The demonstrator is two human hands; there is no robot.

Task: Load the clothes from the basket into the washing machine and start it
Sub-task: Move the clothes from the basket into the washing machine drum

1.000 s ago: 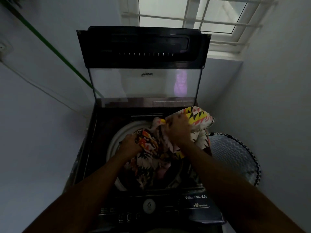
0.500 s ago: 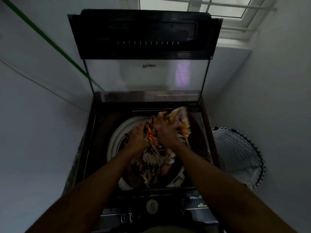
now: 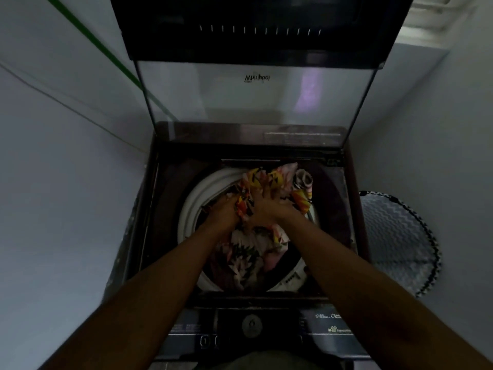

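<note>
Head view: washer point(image 3: 165, 236), lid point(image 3: 253, 97) up, drum holding a patterned garment point(image 3: 256, 244), soft, light, limp, best bunched by its folds; left hand point(image 3: 224, 212) and right hand point(image 3: 266, 209) grip it, pressing downward; basket point(image 3: 400, 244) beside, contents unclear.

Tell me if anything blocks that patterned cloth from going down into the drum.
Nothing solid does. The lid is up, and both the left hand and right hand hold the cloth over the drum. Only other clothes lie beneath.
</note>
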